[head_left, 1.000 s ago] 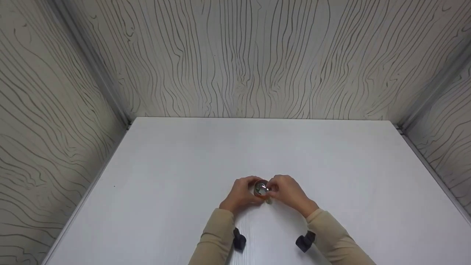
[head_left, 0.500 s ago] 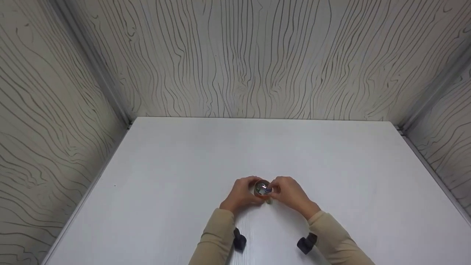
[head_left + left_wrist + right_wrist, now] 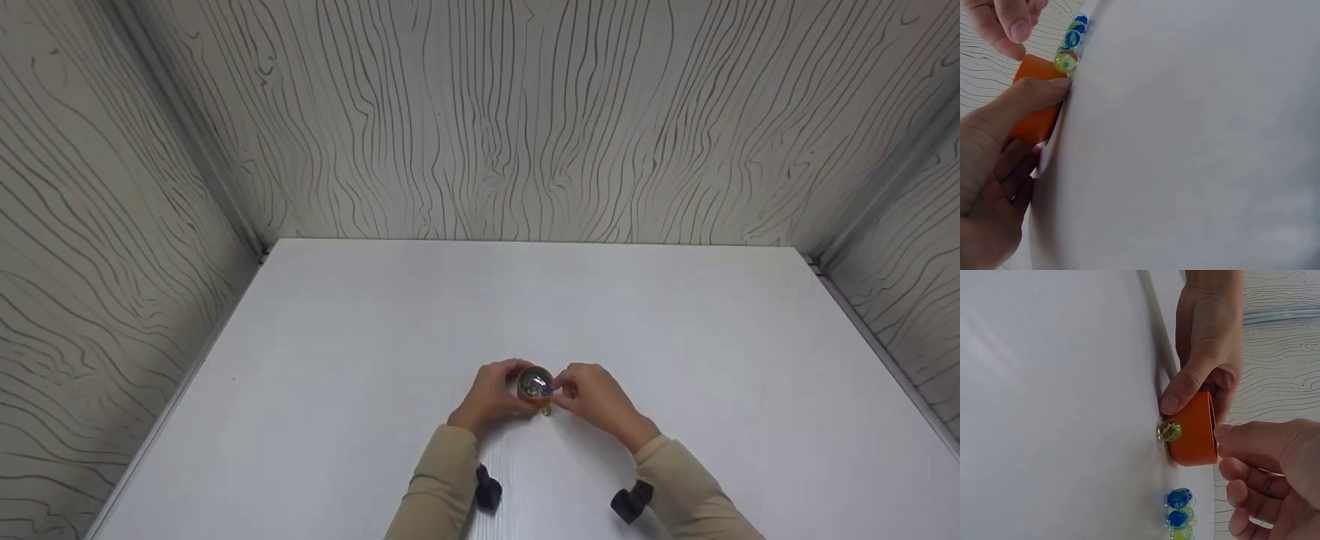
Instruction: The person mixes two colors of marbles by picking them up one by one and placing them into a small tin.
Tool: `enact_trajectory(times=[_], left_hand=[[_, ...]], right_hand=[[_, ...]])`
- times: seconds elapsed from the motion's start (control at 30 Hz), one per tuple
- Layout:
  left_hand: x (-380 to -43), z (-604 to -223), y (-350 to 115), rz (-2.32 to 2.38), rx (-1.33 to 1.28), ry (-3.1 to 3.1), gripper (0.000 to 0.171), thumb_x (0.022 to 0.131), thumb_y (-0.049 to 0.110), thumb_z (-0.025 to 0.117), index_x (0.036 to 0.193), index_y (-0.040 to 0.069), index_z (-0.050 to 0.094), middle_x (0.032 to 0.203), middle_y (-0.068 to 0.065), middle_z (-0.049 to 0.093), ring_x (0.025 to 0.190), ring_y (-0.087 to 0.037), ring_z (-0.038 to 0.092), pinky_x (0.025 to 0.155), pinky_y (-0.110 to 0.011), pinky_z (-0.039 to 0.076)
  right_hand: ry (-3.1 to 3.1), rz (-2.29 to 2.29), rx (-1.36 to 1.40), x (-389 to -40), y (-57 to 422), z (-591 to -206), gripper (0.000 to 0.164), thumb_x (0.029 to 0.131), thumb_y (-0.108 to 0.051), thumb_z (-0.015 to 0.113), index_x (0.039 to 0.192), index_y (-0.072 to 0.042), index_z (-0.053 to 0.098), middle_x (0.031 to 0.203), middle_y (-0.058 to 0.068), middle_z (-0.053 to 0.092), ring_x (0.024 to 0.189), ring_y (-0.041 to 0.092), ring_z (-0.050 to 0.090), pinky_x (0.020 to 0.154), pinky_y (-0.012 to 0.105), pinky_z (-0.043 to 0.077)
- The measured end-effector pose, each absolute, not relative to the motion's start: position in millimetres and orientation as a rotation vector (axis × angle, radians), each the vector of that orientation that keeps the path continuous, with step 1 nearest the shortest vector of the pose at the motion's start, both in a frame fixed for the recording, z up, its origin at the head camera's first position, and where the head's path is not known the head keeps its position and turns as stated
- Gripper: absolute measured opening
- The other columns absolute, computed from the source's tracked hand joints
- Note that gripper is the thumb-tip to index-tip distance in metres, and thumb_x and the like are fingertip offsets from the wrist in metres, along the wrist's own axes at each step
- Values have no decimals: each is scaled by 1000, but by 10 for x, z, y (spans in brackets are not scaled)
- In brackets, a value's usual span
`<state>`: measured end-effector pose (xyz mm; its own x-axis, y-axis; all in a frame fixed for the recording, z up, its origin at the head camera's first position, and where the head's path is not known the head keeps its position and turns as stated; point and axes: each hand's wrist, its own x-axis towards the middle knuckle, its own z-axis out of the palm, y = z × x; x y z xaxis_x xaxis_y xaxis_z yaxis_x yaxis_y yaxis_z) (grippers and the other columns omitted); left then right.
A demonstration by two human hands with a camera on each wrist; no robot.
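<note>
My left hand (image 3: 491, 394) holds a small orange cup (image 3: 1195, 434) on the table, thumb on the near side and fingers behind. Inside the cup, green and blue marbles (image 3: 534, 388) show in the head view. At the cup's rim are the thumb and forefinger of my right hand (image 3: 595, 396), with nothing visible between them; its other fingers are loosely bent. A yellow-green marble (image 3: 1171, 431) lies close against the cup's near side. Several blue and yellow-green marbles (image 3: 1179, 513) sit together to the right of the cup, hidden under my right hand in the head view.
Both hands work above a white table (image 3: 360, 322). Wood-grain patterned panels (image 3: 480, 120) stand at its back and sides. A dark wrist-worn device (image 3: 488, 491) juts from the left sleeve, and another dark device (image 3: 631, 502) from the right.
My right hand has drawn back rightward from over the cup to its rim. A blue marble at its fingertips half a second ago now shows inside the cup. The left hand stays put.
</note>
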<state>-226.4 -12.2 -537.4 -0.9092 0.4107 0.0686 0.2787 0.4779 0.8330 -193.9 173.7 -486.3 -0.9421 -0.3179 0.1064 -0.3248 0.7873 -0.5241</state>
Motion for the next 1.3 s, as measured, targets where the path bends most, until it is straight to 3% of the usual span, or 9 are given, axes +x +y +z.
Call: enact_trajectory(times=[0.4,1.3], left_hand=[[-2252,-5355,-131,1397,622,2596,54,68,10,85,118,7,65,116,-6,71,114,-20,64,105,-30,51],[-2251,-5338,-117,1426,600,2574,54,66,9,85,117,7,66,116,-7,71,117,-22,63,108,-33,48]], right_hand=[[-2976,880,495,-1898,1754,-4883,8,79,-9,75,86,-5,75,71,0,64,67,5,47,57,15,41],[-3047,904,476,-1877,1723,-4930,10,78,-7,73,87,-4,76,72,1,64,66,8,45,56,16,37]])
